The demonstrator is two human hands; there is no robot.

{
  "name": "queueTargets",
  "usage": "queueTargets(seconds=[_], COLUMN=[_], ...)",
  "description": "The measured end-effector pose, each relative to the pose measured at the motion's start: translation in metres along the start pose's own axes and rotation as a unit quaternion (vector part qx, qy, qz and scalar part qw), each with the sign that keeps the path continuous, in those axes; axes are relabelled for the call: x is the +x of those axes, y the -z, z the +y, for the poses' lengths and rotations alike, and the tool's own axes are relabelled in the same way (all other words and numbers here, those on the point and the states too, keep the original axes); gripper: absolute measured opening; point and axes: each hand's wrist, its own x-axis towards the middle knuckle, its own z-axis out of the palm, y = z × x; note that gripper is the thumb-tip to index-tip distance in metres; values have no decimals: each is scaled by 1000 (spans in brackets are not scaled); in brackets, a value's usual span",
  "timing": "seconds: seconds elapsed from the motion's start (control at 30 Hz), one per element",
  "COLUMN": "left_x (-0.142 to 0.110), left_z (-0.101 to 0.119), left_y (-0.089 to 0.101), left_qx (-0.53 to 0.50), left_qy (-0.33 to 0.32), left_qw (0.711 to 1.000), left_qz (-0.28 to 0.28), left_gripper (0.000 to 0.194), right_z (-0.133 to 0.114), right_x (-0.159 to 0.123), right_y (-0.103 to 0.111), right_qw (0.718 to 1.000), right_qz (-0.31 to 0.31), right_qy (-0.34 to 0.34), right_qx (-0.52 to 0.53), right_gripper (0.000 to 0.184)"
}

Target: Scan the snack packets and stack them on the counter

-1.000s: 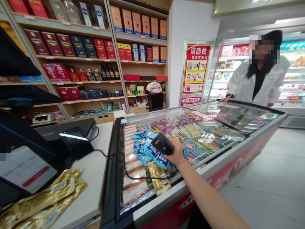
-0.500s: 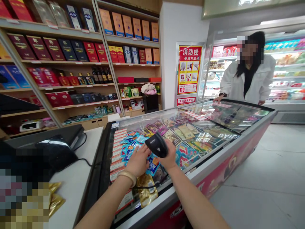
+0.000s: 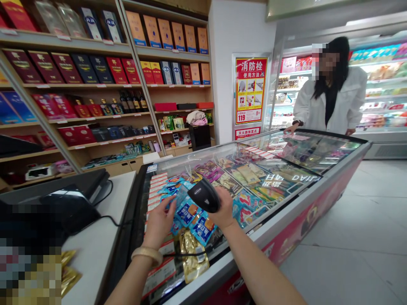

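My right hand (image 3: 223, 207) is wrapped around the handle of a black barcode scanner (image 3: 204, 195), whose head points left over the freezer's glass top. Just left of it, my left hand (image 3: 161, 220), with a beige bangle at the wrist, pinches the edge of a blue snack packet (image 3: 180, 193). Several more blue packets lie spread on the glass, among them one (image 3: 202, 228) below the scanner. A gold packet (image 3: 193, 258) rests nearer to me, with the scanner's black cable (image 3: 184, 254) across it.
The chest freezer (image 3: 288, 218) stretches away to the right. At its far end stands a person in a white jacket (image 3: 343, 101), one hand on the top. A white counter (image 3: 117, 203) with a black device and gold packets is on the left. Shelves of boxes (image 3: 104, 70) line the back.
My left hand has drawn back to the left from lying over the blue packets, uncovering them, and now pinches one. The scanner has shifted slightly left in my right hand.
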Motion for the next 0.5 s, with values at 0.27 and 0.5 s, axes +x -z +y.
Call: queueTargets(seconds=[0.27,0.5], left_x=[-13,-8], left_z=[2,-6], left_y=[12,21], left_qx=[-343,-316], left_qy=[185,164], left_qw=[912,913], left_qz=[126,200], left_gripper=[43,57], right_z=[1,0], right_x=[-5,-6], right_y=[-2,-2], right_qw=[994,979], right_qz=[-105,-195], right_qy=[20,33], right_qx=[-18,-49], right_gripper=[29,30])
